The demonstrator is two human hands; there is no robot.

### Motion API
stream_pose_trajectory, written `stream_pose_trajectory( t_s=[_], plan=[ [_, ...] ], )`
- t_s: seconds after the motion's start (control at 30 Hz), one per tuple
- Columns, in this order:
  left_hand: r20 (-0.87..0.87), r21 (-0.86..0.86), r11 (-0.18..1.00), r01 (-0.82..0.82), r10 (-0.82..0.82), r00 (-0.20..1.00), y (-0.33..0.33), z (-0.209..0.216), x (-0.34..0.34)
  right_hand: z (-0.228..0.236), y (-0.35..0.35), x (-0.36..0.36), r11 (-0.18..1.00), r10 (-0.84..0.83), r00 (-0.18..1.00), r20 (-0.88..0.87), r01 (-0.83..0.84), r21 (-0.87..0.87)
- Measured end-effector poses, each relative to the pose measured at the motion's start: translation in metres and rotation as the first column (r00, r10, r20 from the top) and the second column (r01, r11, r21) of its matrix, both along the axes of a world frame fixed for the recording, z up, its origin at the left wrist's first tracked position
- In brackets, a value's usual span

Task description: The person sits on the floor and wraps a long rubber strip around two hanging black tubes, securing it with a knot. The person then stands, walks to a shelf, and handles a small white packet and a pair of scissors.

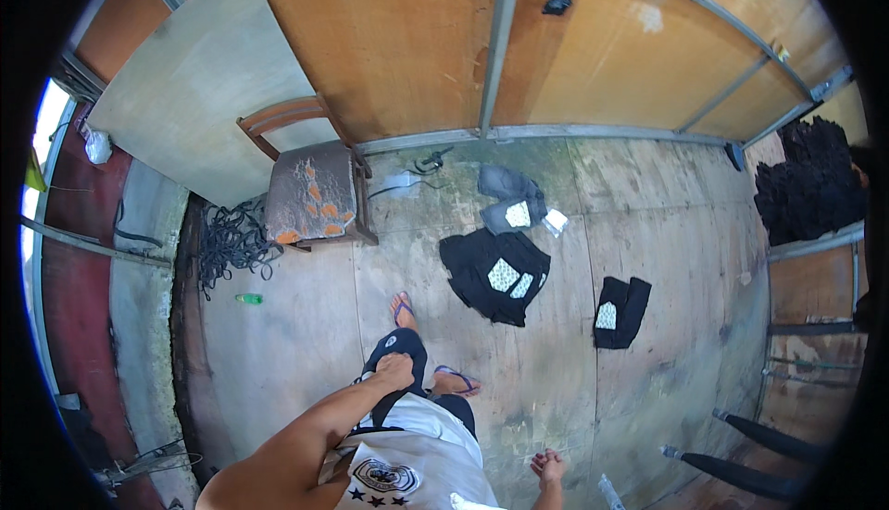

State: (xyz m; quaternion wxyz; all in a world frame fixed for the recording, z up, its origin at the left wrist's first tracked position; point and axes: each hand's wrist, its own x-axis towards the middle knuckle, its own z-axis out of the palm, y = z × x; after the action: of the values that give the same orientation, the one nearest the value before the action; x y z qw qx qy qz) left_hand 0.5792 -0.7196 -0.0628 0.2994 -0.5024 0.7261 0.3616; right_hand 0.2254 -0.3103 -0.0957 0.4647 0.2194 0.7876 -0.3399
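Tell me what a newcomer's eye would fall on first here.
Probably the black cloth pile with pale patterned patches, spread on the floor ahead of the person, slightly right. Next, the worn chair left of centre, its dark seat cover marked with bright orange patches. Left of the chair lies a tangle of dark strips.

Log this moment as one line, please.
left hand: over dark shorts; right hand: out rightward; floor: black garments, gray clothing, chair
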Motion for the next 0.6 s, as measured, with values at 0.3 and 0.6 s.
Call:
stream_pose_trajectory(
  t_s=[0.3, 0.6],
  plan=[
    [-0.053, 0.037, 0.998, 0.042, -0.04, 0.998, -0.153, 0.003, 0.078, -0.009, -0.198, 0.095, 0.993, 0.114, 0.992, 0.054, -0.112, -0.045],
    [-0.062, 0.266, 0.948, -0.173, 0.196, 0.979, -0.211, -0.044, 0.12, 0.026, -0.345, 0.095, 0.932, 0.325, 0.944, -0.049, -0.329, -0.15]
  ],
)
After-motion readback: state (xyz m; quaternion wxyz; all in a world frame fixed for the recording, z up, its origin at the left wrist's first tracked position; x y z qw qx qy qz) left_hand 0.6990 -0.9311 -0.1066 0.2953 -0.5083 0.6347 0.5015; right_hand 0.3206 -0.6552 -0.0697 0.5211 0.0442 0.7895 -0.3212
